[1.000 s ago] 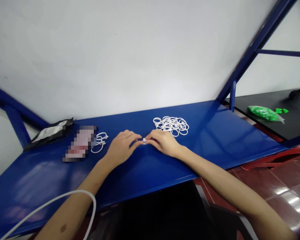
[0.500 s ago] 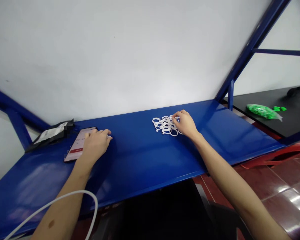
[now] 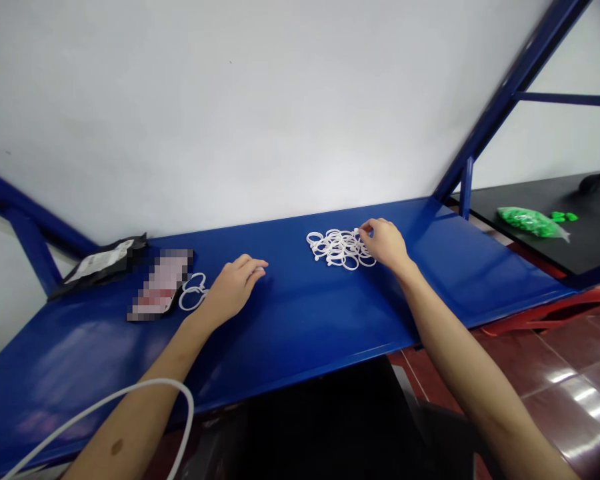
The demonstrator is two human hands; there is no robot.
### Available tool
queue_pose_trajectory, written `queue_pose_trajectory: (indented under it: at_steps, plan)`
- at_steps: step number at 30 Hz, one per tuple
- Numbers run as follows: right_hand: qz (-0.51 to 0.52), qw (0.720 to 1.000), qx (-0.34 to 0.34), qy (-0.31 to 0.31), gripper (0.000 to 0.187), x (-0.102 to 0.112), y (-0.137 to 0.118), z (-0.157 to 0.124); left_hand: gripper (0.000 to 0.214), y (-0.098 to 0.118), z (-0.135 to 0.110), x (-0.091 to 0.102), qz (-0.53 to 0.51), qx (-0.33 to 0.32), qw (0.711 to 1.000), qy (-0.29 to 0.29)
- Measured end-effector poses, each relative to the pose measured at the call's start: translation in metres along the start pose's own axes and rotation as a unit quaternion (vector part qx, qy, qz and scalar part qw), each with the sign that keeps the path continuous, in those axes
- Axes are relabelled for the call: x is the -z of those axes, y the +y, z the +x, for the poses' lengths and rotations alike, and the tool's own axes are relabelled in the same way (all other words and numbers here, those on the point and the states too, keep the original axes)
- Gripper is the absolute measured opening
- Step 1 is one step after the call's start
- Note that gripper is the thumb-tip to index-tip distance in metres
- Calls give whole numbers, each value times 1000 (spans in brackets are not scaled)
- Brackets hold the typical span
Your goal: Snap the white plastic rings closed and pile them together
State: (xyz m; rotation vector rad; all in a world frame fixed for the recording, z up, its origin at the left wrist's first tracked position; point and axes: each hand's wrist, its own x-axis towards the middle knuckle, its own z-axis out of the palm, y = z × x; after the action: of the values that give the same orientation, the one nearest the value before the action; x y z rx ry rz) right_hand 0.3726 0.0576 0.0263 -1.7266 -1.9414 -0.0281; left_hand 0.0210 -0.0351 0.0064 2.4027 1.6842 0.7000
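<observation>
A pile of white plastic rings with small ball ends (image 3: 337,250) lies on the blue tabletop (image 3: 285,320). At the pile's right edge, my right hand (image 3: 384,243) is closed in a pinch on a white ring. My left hand (image 3: 235,283) is over the table between the pile and the phone, thumb and fingers pressed together. Something small and white shows at its fingertips, mostly hidden. A few more white rings (image 3: 193,299) lie between my left wrist and the phone (image 3: 161,283), partly covered by the hand.
A black package with a white label (image 3: 103,262) lies at the far left. A white cable (image 3: 170,382) loops over my left forearm. Blue frame bars (image 3: 485,120) stand at both sides. On a black table (image 3: 570,247) at right is a bag of green pieces (image 3: 530,222).
My left hand has moved right, away from the phone, and white rings beside the phone have come into view. My right hand has shifted slightly right at the pile's edge.
</observation>
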Motion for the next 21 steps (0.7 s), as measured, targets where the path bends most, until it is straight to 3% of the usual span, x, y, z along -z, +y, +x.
queue_pose_trajectory:
  at_steps: [6, 14, 18, 21]
  plan:
    - [-26, 1000, 14, -8, 18, -7, 10, 2, 31, -7, -2, -2, -31, -31, 997, -59]
    - [5, 998, 33, 44, 20, -4, 2, 0, 31, -2, -3, 1, -14, -41, 999, -26]
    - [101, 983, 134, 71, 18, -5, -30, -15, 29, 11, -3, 2, -63, -33, 997, 6]
    - [202, 947, 249, -2, 17, -8, -64, -37, 25, 27, -4, 2, -145, 1, 989, -5]
